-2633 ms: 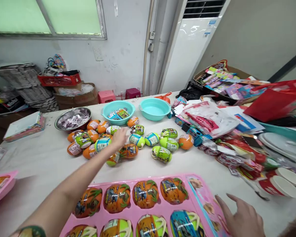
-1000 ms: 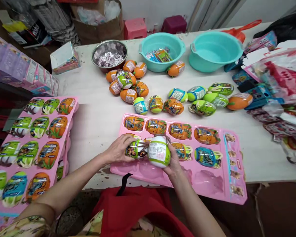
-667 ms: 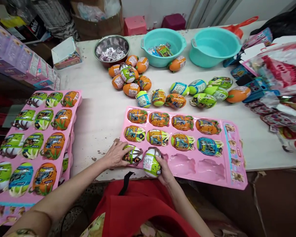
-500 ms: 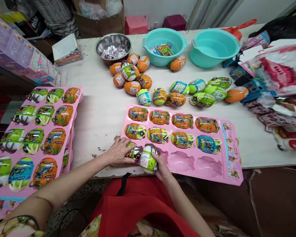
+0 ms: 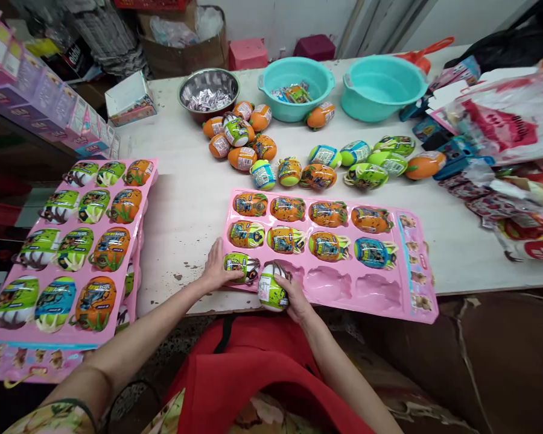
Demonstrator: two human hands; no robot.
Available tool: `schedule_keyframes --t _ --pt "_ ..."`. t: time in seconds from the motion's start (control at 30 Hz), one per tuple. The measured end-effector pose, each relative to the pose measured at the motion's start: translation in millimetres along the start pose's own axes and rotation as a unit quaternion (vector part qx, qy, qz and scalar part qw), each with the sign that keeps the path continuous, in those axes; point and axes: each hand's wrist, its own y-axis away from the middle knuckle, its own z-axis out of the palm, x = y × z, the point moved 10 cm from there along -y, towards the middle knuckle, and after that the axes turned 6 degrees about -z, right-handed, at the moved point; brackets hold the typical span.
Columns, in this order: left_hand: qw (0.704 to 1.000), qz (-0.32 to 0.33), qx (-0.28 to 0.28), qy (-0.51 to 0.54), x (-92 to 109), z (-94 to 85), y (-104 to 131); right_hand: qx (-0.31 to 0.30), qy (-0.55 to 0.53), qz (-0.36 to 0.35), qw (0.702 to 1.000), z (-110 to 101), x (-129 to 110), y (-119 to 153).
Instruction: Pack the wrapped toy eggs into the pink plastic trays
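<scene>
A pink molded tray [image 5: 416, 301] lies on the table in front of me, with orange, lime and blue toy eggs in its upper rows. In its bottom row, the leftmost pocket holds a green and white egg [image 5: 235, 265]. My left hand [image 5: 216, 268] is at the tray's left edge, fingers stretched along it and thumb touching that egg. Another green and white toy egg [image 5: 269, 289] with brown strands is gripped in my right hand [image 5: 295, 296], just over the tray's front edge. Two bare pockets [image 5: 328, 284] show to the right of it.
Filled pink trays [image 5: 104, 343] are stacked at the left. Loose eggs [image 5: 243, 158] lie beyond the tray. Behind them stand a metal bowl [image 5: 190, 111] and turquoise basins [image 5: 380, 99]. Boxes [image 5: 49, 108] rise at far left; plastic packaging [image 5: 502, 132] crowds the right.
My left hand has drawn back left from over the green and white egg, which now shows in its pocket. The right hand still holds its egg, turned slightly. The view has shifted a little.
</scene>
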Motion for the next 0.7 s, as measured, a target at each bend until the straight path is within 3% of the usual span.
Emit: schedule_keyframes --t 0.03,0.1,0.13,0.2,0.3,0.37,0.43,0.5,0.57,0.63,0.7 --pt "0.993 -0.058 -0.033 0.098 -7 4.2 2 0.003 0.002 -0.002 1.0 0 0 0" --pt "0.947 -0.155 -0.096 0.263 -14 17.7 6 0.003 0.002 -0.004 1.0 2 0 -1" --pt "0.923 -0.194 -0.103 0.317 -16 22.0 8 0.0 0.002 -0.004 1.0 3 0 -1" --pt "0.895 -0.246 -0.064 0.367 -24 22.1 7 -0.01 0.006 -0.003 1.0 6 -1 -2" --pt "0.919 -0.247 0.021 0.307 -36 9.4 1 -0.028 0.009 -0.009 1.0 11 -4 -2" --pt "0.953 -0.242 0.067 0.168 -43 -5.4 1 -0.024 0.002 -0.021 0.999 10 -6 -1" --pt "0.967 -0.241 0.087 0.019 -43 -18.5 3 0.005 -0.021 -0.037 0.999 2 -6 2" --pt "0.967 -0.204 0.13 -0.081 -24 -31.8 8 0.07 -0.053 -0.071 0.994 -13 -7 7" --pt "0.973 -0.097 0.172 -0.118 22 -32.1 12 0.165 -0.064 -0.118 0.977 -31 -10 17" --pt "0.984 0.055 0.115 -0.124 82 -0.9 15 0.224 -0.065 -0.156 0.96 -40 -14 29" --pt "0.976 0.165 -0.009 -0.145 128 48.7 20 0.194 -0.092 -0.169 0.962 -34 -16 35"
